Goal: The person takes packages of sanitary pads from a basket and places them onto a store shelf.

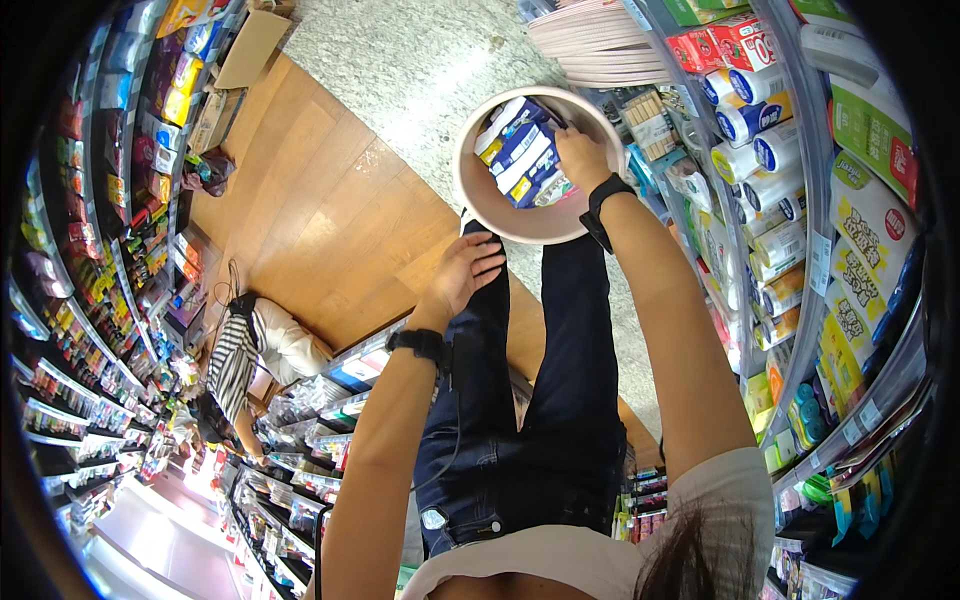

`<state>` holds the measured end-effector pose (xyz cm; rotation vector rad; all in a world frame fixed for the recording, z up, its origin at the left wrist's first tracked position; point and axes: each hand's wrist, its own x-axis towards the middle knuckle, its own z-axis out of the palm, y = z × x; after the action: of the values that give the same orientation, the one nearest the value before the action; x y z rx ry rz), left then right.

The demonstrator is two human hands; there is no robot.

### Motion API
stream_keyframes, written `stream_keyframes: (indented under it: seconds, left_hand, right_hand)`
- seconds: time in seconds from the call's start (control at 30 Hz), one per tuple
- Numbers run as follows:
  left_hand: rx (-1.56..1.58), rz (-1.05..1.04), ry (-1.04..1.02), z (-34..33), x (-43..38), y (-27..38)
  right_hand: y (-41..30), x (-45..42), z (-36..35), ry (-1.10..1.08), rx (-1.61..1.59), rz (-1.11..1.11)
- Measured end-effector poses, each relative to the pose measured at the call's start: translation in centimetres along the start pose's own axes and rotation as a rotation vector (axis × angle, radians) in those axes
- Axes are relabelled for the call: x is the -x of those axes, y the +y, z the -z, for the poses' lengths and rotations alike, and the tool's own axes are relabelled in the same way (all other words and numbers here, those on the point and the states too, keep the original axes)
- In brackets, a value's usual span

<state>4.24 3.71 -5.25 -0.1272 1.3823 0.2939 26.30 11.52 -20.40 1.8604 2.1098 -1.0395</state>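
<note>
A round, pale pink bucket point(541, 227) stands on the floor in front of my legs. Inside it lie several plastic-wrapped packs point(517, 154) in blue, white and yellow. My right hand point(583, 157) reaches over the bucket's right side, its curled fingers against the right edge of these packs; whether they grip one is hidden. Just outside the lower left rim, my left hand point(471, 268) hangs with its fingers apart and nothing in it. A black band is on each wrist.
Shelves of rolled bags point(765, 180) and other packaged goods rise close on my right. Pale stacked items point(600, 45) lie beyond the bucket. A person in a striped top point(234, 352) bends by shelves at left. Cardboard boxes point(244, 56) stand along the wooden floor point(322, 195).
</note>
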Motion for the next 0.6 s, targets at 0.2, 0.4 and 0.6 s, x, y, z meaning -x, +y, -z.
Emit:
stream_keyframes:
  seconds: [0.2, 0.4, 0.6]
  left_hand:
    - [-0.066, 0.036, 0.104, 2.0, 1.0, -1.5]
    - [-0.156, -0.029, 0.183, 2.2, 0.9, -0.4]
    - [-0.312, -0.141, 0.186, 1.7, 4.0, 1.6]
  right_hand:
    - [-0.3, -0.6, -2.4, -0.097, 0.434, 0.028]
    - [-1.0, 1.4, 1.7, -0.124, 0.350, 0.422]
    - [-4.0, 6.9, 8.8, 0.107, -0.325, 0.353]
